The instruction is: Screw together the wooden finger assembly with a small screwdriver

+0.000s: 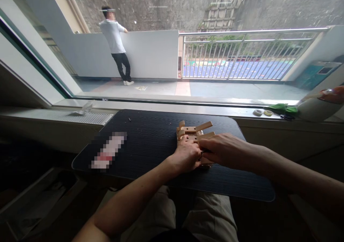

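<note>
A stack of pale wooden pieces [191, 129] with dark round holes, upright rounded ends and slanting arms lies on the black tabletop [150, 138]. Something brown with a rough texture shows beneath these pieces. My left hand [188, 154] has its fingers curled over their near part, holding them against the table. Close beside it, my right hand [225, 148] is closed at the near right end of the pieces. A thin dark item [203, 153] shows between the two hands; its kind is mostly hidden by my fingers.
On the table's left lies a blurred pale and red strip [109, 151]. Tape rolls [262, 112] and a green cloth [285, 109] sit on the windowsill, with crumpled clear plastic [84, 108] at left. Beyond the glass, a person [115, 37] leans on the balcony wall.
</note>
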{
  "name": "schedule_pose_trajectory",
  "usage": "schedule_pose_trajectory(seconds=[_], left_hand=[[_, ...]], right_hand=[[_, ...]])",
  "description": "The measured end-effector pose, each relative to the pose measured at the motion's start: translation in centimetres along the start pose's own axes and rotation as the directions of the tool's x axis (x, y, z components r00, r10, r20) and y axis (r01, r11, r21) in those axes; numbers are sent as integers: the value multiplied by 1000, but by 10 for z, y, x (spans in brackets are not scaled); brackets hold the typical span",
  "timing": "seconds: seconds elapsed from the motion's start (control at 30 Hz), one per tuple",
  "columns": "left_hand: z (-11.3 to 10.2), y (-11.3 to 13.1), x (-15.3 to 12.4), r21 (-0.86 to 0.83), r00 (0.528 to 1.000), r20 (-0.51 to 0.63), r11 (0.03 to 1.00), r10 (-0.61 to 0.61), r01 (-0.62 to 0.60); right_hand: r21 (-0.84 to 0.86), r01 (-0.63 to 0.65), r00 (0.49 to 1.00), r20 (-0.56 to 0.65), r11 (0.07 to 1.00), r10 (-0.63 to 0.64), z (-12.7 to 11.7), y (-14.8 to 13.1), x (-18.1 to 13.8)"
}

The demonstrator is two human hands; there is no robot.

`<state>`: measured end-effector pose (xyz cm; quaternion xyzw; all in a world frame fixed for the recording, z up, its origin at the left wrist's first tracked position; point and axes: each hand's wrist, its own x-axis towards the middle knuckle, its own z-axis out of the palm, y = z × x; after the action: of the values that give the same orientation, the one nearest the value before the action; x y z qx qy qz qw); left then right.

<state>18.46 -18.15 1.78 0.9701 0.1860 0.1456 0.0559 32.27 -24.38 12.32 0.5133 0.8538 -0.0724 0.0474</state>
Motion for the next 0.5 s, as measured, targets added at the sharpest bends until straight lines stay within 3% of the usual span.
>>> schedule_pose_trajectory(seconds=[0.23,0.5], left_hand=[[-1,0,-2,9,999,-27,1000,21,-21],[1,0,-1,-27,999,-53,1000,-3,2]], right_hand=[[31,18,999,29,999,-19,-10,4,-2],[-7,-1,1000,-15,1000,0,0,6,3]])
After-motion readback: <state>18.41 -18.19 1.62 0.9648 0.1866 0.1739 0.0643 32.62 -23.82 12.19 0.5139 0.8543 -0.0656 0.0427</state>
